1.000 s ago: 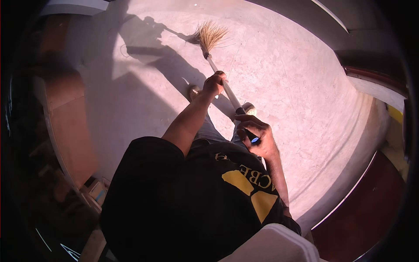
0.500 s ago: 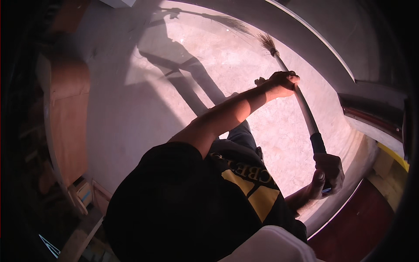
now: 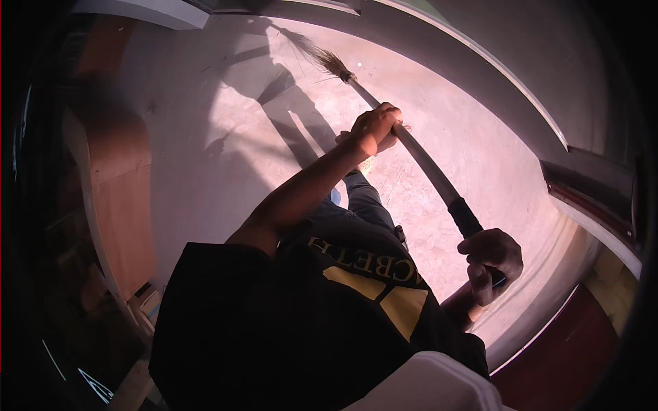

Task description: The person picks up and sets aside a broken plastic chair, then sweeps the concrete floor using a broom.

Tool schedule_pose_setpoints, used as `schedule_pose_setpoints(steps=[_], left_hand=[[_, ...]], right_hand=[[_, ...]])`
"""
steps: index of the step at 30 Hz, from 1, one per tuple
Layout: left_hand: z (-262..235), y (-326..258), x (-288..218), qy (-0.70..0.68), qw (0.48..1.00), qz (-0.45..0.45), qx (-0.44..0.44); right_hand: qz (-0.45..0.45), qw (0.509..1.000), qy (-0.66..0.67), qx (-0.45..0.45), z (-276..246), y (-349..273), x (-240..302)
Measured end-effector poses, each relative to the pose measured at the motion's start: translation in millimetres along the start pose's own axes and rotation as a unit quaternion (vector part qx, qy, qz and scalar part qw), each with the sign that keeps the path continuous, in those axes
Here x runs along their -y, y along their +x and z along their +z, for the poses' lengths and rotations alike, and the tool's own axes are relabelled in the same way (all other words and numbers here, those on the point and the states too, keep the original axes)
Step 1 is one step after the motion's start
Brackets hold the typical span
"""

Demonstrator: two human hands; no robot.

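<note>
while the sun throws hard shadows across the pale concrete floor (image 3: 205, 171), both hands are locked on a long broom with a light grey handle, a black grip and a tuft of brown bristles (image 3: 425, 164). the left hand (image 3: 375, 129) is out at full stretch, fingers clenched around the grey shaft about midway along it. the right hand (image 3: 490, 264) sits close to the body, fingers wrapped tight around the black grip at the handle's near end. the broom runs slantwise, bristle tip down on the floor near its far edge, just short of the dark raised kerb (image 3: 480, 61) that curves along there. the person's shadow lies on the floor beside the bristles. a reddish-brown wooden board (image 3: 123, 198) lines the floor's left edge, well apart from the broom.
</note>
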State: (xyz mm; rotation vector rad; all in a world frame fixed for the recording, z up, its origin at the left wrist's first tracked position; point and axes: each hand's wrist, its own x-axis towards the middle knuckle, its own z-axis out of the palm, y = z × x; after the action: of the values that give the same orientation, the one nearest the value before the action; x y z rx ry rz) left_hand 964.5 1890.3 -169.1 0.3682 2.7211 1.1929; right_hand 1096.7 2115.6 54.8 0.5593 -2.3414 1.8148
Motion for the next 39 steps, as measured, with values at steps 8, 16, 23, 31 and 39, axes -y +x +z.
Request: schedule_pose_setpoints(steps=[8, 16, 23, 31, 39], left_hand=[[57, 63, 84, -0.020, 0.997, -0.008, 0.078], [-6, 66, 12, -0.084, 0.995, 0.021, -0.056], [-8, 67, 180, -0.014, 1.000, -0.018, 0.005], [-136, 63, 119, -0.091, 0.994, -0.045, -0.043], [-143, 64, 263, -0.039, 0.994, -0.103, -0.010]], right_hand=[[0.153, 0.983, 0.041, 0.089, 58, 56, -77], [0.038, 0.993, 0.026, -0.106, -18, 53, -37], [0.098, 0.995, 0.002, 0.016, 118, 122, -108], [0.003, 0.999, -0.004, -0.052, 86, 155, -46], [0.107, 0.993, -0.007, 0.043, 245, 233, -101]])
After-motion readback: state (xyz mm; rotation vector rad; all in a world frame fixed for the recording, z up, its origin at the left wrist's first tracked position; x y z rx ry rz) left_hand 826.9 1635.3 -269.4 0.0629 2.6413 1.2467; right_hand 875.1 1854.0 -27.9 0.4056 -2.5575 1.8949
